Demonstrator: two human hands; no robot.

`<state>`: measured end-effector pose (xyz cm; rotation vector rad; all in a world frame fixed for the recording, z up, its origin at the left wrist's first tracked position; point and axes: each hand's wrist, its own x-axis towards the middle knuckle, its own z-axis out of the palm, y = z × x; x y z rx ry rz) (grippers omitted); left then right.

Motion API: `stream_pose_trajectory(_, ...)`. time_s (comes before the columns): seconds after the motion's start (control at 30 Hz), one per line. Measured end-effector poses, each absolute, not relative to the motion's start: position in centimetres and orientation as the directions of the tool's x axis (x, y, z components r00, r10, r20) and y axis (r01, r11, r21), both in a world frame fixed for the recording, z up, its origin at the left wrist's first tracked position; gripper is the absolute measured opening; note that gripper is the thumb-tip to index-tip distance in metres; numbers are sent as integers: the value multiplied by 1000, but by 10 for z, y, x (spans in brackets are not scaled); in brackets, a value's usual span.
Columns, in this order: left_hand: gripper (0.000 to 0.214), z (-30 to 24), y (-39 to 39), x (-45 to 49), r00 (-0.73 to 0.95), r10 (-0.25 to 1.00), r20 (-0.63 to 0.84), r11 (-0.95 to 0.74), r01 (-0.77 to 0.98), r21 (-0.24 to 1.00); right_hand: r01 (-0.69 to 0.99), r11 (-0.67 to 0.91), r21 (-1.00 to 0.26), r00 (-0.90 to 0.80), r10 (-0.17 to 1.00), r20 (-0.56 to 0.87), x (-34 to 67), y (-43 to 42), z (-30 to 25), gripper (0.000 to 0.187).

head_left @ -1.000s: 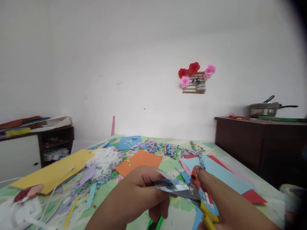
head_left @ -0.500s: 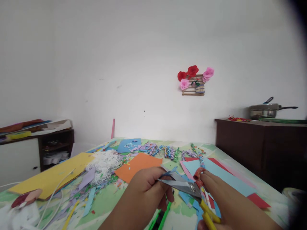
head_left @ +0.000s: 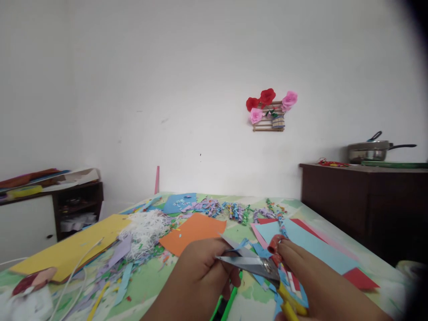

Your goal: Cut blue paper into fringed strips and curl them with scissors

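My right hand (head_left: 314, 276) grips scissors (head_left: 259, 266) with yellow handles, their blades parted and pointing left. Against its fingers rests a red rolled paper piece (head_left: 276, 244), with more coloured rolls below it. My left hand (head_left: 205, 272) is closed in a pinch at the blade tips, seemingly on a strip of blue paper (head_left: 243, 244); its fingertips are partly hidden. Beneath the left hand lies a green and black tool (head_left: 229, 303), only partly showing. Blue paper scraps (head_left: 259, 278) lie under the scissors.
Orange paper (head_left: 194, 231), yellow sheets (head_left: 83, 238), a white string heap (head_left: 145, 229) and many scraps cover the table's left and middle. Light blue paper (head_left: 310, 245) lies over red sheets at right. Rolled paper pieces (head_left: 237, 213) line the back. A dark cabinet (head_left: 354, 200) stands right.
The scissors' blades have spread wider, and more of the blue paper shows between them. Both hands stay in nearly the same place.
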<state>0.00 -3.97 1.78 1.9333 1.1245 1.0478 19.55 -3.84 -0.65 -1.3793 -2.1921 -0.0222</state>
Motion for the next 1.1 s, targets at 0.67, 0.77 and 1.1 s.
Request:
stream_pose_trajectory(0.67,26,22,-43,1,341,919,196,-275,201,940,877,406,-257,-295,877,379,193,-40,4,40)
stream_pose_trajectory(0.77,27,22,-43,0,366,916,161,-240,180,954,867,429,-253,-303,858,416,197,-40,4,42)
stream_pose_trajectory(1.1,14,22,-41,1,341,916,211,-266,124,956,886,433,-169,-307,818,486,227,-30,-27,72)
